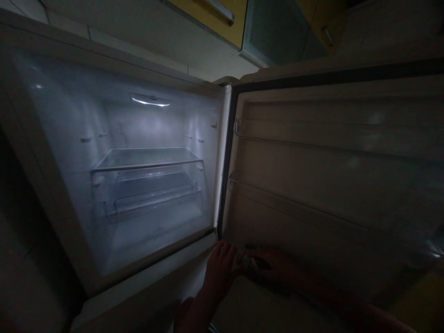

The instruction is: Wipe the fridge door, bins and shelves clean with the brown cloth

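My left hand (221,262) is at the lower hinge-side corner of the open fridge door (298,185), its fingers curled. Beside it, my right hand (269,259) reaches in from the right, fingers bent inward. Between the two hands is a crumpled, pale cloth-like thing (243,262), gripped by both; darkness hides its exact kind. To the left, the lit fridge compartment (149,231) stands open, with a glass shelf (149,158) and a clear drawer (156,196) under it.
Clear door racks (298,208) cross the door's inner side. A lamp (151,100) glows at the compartment's top. Yellow cabinets (215,21) with metal handles hang above, and a tiled wall (121,41) is behind. The lower right is very dark.
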Tool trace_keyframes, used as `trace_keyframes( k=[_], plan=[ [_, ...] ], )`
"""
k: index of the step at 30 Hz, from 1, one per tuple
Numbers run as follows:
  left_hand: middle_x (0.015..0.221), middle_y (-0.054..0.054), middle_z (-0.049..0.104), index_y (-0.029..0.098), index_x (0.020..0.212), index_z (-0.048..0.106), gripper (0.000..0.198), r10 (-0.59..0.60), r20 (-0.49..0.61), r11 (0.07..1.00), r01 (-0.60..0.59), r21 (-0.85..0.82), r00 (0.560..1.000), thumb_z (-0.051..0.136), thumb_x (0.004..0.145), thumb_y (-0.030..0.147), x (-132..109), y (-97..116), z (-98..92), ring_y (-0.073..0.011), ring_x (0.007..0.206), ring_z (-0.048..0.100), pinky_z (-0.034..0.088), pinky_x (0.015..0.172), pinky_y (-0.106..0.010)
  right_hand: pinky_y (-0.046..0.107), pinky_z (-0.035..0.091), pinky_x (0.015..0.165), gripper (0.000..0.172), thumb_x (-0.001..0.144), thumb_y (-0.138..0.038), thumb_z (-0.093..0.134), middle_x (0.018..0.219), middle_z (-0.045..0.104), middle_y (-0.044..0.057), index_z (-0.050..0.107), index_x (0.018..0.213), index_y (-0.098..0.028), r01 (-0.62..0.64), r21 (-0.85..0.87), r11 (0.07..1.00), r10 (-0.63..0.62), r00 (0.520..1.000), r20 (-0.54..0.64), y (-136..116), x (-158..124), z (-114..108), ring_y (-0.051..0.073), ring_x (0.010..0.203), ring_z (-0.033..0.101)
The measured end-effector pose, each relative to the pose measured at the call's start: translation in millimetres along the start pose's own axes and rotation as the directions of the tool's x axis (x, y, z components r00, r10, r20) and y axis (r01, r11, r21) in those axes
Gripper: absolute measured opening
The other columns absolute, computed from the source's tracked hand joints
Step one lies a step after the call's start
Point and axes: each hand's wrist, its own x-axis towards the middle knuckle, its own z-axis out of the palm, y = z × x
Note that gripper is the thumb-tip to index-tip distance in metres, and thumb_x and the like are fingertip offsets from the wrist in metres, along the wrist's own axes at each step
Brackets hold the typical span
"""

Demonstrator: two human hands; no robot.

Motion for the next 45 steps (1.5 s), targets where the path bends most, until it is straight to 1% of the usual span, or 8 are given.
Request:
trace_keyframes(
  k=[5,9,13,21,27,34,40,45],
  plan=[
    [0.146,-0.012,0.071,0.026,0.146,0.058,0.086,0.003,-0.028,1.000,-0.004,-0.017,1.000,0.103,0.074,0.038,-1.9,-1.6,4.1,-0.0399,0.139,0.067,0.065,0.109,-0.056,0.036,0.059,0.092,0.047,0.107,-0.035,0.061,0.133,0.076,0.011,0.068,0.154,-0.036,0.088,-0.509,0.856,-0.146,0.987,-0.074,-15.0,56.9,3.3,0.026,0.109,0.073],
    [0.160,-0.017,0.063,0.025,0.158,0.050,0.104,0.004,-0.057,1.000,-0.005,-0.015,0.998,0.105,0.071,0.039,-6.7,-2.7,10.2,-0.0405,0.149,0.061,0.066,0.111,-0.057,0.040,0.060,0.093,0.064,0.104,-0.012,0.057,0.134,0.074,0.012,0.063,0.158,-0.045,-0.011,-0.758,0.652,-0.287,0.922,-0.260,-12.4,65.8,-25.1,0.029,0.114,0.072],
    [0.156,-0.016,0.066,0.025,0.154,0.055,0.098,-0.010,-0.060,1.000,0.011,0.012,0.998,0.105,0.071,0.041,-9.7,-0.9,17.7,-0.0404,0.148,0.062,0.067,0.110,-0.057,0.049,0.063,0.097,0.073,0.106,-0.009,0.051,0.146,0.069,0.015,0.052,0.167,-0.049,-0.174,-0.776,0.606,-0.295,0.857,-0.422,-7.5,62.1,-32.0,0.034,0.119,0.071],
    [0.156,-0.016,0.065,0.023,0.151,0.059,0.087,-0.017,-0.082,0.999,0.019,0.032,0.996,0.101,0.075,0.037,-8.0,7.5,30.6,-0.0399,0.148,0.061,0.066,0.111,-0.057,0.045,0.063,0.101,0.072,0.102,-0.008,0.060,0.152,0.067,0.012,0.057,0.164,-0.045,-0.101,-0.752,0.652,-0.255,0.904,-0.343,-1.2,72.7,-9.2,0.032,0.125,0.070],
    [0.153,-0.013,0.067,0.026,0.146,0.060,0.084,-0.041,-0.107,0.999,0.044,0.026,0.993,0.100,0.072,0.027,-7.3,11.6,36.1,-0.0404,0.147,0.062,0.066,0.110,-0.058,0.058,0.059,0.106,0.069,0.109,-0.018,0.051,0.153,0.062,0.019,0.044,0.173,-0.041,-0.370,-0.564,0.739,-0.150,0.725,-0.672,-6.9,78.9,-23.7,0.038,0.125,0.066],
    [0.151,-0.013,0.067,0.021,0.150,0.059,0.080,-0.015,-0.081,1.000,0.017,0.021,0.997,0.091,0.077,0.020,-6.6,11.4,32.8,-0.0387,0.146,0.062,0.066,0.112,-0.056,0.040,0.061,0.100,0.066,0.101,-0.007,0.052,0.145,0.067,0.015,0.062,0.161,-0.034,-0.167,-0.570,0.805,-0.059,0.932,-0.356,-3.2,77.7,-2.8,0.031,0.121,0.070],
    [0.151,-0.015,0.067,0.021,0.148,0.063,0.072,0.008,-0.086,0.999,-0.005,0.035,0.996,0.090,0.081,0.025,-6.2,9.9,32.5,-0.0400,0.144,0.063,0.066,0.110,-0.059,0.049,0.058,0.107,0.075,0.102,-0.012,0.047,0.151,0.062,0.014,0.049,0.171,-0.039,-0.264,-0.435,0.861,-0.030,0.828,-0.560,-20.6,69.6,-61.8,0.034,0.124,0.067],
    [0.148,-0.016,0.068,0.019,0.145,0.064,0.068,0.003,-0.079,0.999,0.001,0.050,0.997,0.090,0.083,0.022,-5.9,12.8,25.8,-0.0396,0.143,0.063,0.064,0.111,-0.058,0.049,0.051,0.123,0.084,0.084,-0.010,0.066,0.161,0.058,0.015,0.057,0.165,-0.028,-0.112,-0.190,0.975,0.013,0.888,-0.459,-18.2,81.7,-21.2,0.032,0.143,0.059]
  ],
)
